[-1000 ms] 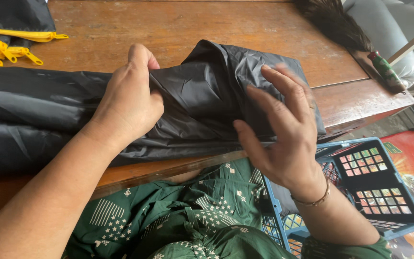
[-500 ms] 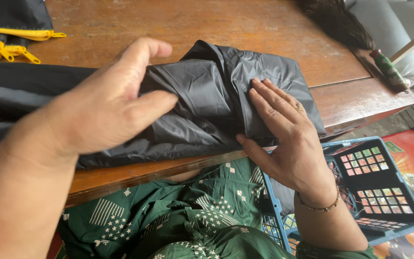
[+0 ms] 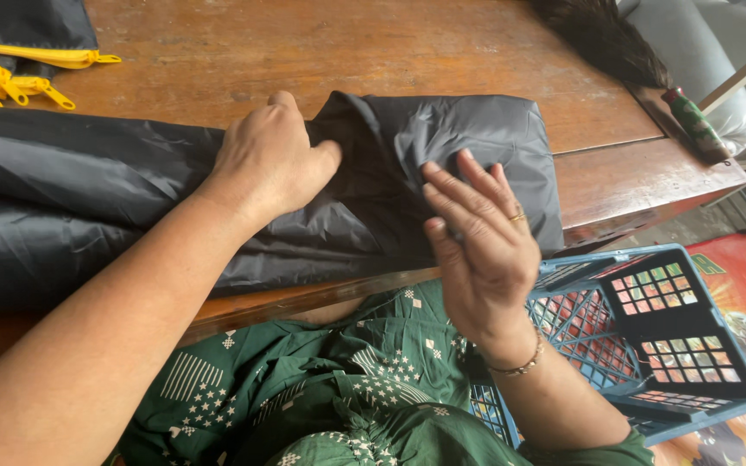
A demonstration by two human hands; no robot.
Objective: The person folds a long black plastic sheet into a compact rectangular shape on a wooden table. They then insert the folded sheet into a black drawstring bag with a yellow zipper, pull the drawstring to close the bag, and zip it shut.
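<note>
A long piece of dark grey fabric (image 3: 62, 198) lies folded along the near edge of a wooden table (image 3: 321, 52). My left hand (image 3: 269, 164) rests on the fabric with its fingers curled, pinching a fold near the middle. My right hand (image 3: 481, 246) hovers flat just above the fabric's right end, fingers spread, holding nothing. It wears a ring and a thin bracelet.
Black fabric with yellow zippers (image 3: 19, 73) sits at the far left corner. A dark feather duster (image 3: 615, 47) lies at the far right of the table. A blue plastic crate (image 3: 649, 345) stands on the floor to my right. Green patterned clothing (image 3: 321, 397) covers my lap.
My left hand came down from above the cloth and now grips a fold. My right hand lifted off the fabric's right end and drew back toward me.
</note>
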